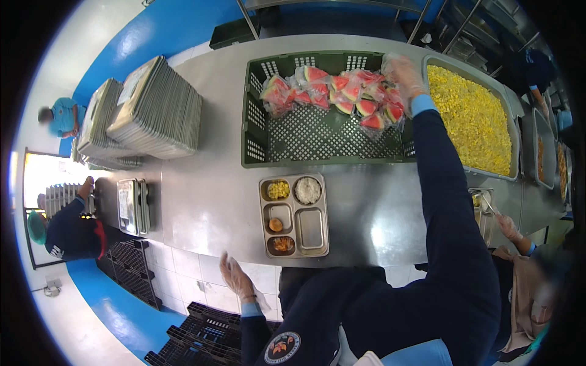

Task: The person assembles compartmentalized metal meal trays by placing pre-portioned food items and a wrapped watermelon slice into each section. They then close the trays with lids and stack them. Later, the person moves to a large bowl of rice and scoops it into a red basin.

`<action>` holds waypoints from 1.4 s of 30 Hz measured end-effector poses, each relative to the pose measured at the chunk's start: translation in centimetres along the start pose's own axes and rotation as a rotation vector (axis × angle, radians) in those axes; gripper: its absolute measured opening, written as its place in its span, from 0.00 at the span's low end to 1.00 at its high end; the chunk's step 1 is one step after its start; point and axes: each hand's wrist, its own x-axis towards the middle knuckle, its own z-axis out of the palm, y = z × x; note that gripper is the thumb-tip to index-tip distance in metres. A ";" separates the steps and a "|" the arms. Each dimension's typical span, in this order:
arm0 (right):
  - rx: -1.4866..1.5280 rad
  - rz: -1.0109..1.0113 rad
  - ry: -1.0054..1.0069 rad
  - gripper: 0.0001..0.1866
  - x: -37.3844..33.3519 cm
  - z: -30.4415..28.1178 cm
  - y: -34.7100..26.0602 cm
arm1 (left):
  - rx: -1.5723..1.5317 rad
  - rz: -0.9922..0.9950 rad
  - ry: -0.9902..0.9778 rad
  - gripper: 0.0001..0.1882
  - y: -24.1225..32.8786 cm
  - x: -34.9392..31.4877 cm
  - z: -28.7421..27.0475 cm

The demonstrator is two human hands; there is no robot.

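We find the right grip (405, 74), gloved, up against the wrapped watermelon slices (350, 93) at the right end of the green crate (329, 137); we cannot tell whether its fingers pinch one. From it the pile runs leftward, along the crate's long axis. Just to its right lies the pan of yellow food (467, 116). Toward us and to its left sits the compartment tray (312, 229), long axis pointing away from us. The left grip (238, 279), fingers spread and holding nothing, is well apart, off the near edge of the shiny metal desk (207, 201). Farthest leftward stand tray stacks (162, 110), then a blue wall (152, 30).
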 end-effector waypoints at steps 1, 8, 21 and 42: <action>0.066 -0.152 0.034 0.18 -1.0 -2.1 -0.7 | -0.002 0.113 0.004 0.23 1.5 0.5 0.7; 1.074 0.096 -0.421 0.19 -11.6 -13.0 -18.5 | -0.374 0.528 -0.542 0.32 18.3 4.8 9.1; 0.679 -0.001 -0.403 0.35 -25.6 -4.1 -30.6 | -0.375 0.893 -1.098 0.28 19.6 5.1 9.3; 1.647 0.923 -0.556 0.10 -45.4 10.1 -28.0 | -0.605 0.157 -0.994 0.32 13.5 -0.5 6.4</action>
